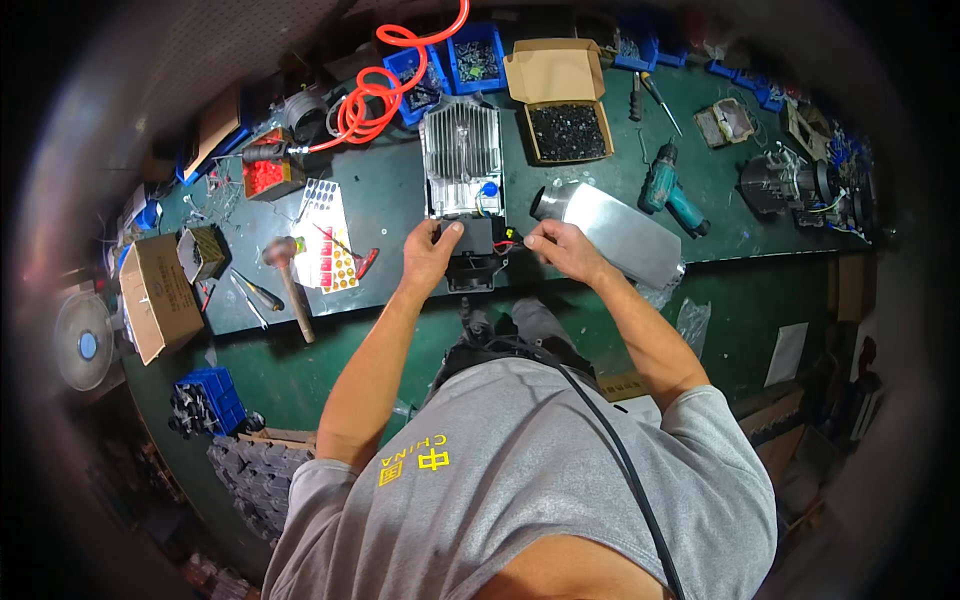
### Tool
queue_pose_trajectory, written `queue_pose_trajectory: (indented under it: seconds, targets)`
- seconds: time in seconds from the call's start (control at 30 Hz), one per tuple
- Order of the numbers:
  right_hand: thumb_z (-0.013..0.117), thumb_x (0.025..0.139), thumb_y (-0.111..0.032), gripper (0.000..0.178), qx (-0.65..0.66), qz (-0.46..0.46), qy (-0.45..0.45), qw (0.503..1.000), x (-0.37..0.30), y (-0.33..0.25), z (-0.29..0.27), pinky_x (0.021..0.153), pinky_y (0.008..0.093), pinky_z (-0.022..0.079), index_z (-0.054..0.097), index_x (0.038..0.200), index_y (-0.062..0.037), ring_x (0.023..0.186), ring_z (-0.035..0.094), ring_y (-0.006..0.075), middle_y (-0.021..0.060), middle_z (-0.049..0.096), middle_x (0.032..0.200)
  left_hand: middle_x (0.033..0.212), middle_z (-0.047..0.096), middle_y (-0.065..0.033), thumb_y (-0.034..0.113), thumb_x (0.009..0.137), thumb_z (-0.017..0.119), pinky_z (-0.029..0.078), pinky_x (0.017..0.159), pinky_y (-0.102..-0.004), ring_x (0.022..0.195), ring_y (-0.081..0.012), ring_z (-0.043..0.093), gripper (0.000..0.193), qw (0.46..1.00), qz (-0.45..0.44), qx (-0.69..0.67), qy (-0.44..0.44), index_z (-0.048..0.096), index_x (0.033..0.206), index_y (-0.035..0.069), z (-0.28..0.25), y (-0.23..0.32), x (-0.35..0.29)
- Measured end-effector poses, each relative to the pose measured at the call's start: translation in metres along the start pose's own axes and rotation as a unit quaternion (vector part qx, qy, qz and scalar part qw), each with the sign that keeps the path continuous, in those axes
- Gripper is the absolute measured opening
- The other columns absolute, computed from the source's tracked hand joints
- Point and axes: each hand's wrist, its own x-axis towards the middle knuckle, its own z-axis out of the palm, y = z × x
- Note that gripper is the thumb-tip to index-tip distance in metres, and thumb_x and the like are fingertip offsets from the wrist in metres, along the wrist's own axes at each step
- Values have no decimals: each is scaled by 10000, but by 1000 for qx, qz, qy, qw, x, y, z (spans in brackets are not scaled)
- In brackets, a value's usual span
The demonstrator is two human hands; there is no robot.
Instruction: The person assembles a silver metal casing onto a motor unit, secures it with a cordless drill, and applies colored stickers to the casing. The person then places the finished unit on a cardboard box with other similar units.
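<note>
A finned metal unit point(462, 150) lies on the bench straight ahead, with a blue round part point(489, 189) and thin wires near its front end. At that end sits a black box-shaped housing point(468, 237), with a black fan point(472, 273) on its near side. My left hand point(430, 255) grips the housing's left edge, thumb on top. To the right of the housing, my right hand point(565, 250) has its fingers pinched together by short red and black wires with a yellow-green piece point(509, 236). What lies between those fingertips is too small to make out.
A smooth silver metal cover point(620, 235) rests just right of my right hand, a teal cordless drill point(675, 190) beyond it. A cardboard box of small black parts point(570, 130) stands behind. Leftward lie a mallet point(290, 285), a sticker sheet point(328, 240) and a coiled red hose point(370, 105).
</note>
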Motion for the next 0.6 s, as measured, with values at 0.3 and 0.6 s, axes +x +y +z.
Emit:
queue_pose_trajectory:
  seconds: [0.3, 0.6]
  targets:
    - [744, 946, -302, 278, 99, 89, -32, 991, -1, 0, -3, 496, 206, 326, 686, 1061, -55, 586, 433, 19, -60, 569, 727, 860, 711, -85, 274, 932, 742, 510, 705, -306, 774, -124, 630, 366, 1000, 4, -1, -4, 689, 1053, -67, -1, -8, 3]
    - [679, 989, -284, 231, 306, 209, -21, 929, 6, 13, 1, 470, 202, 260, 667, 950, -57, 540, 363, 33, -26, 550, 755, 862, 689, -44, 270, 981, 696, 485, 656, -256, 757, -71, 590, 335, 1000, 14, -1, -11, 667, 1046, -57, 0, -3, 0]
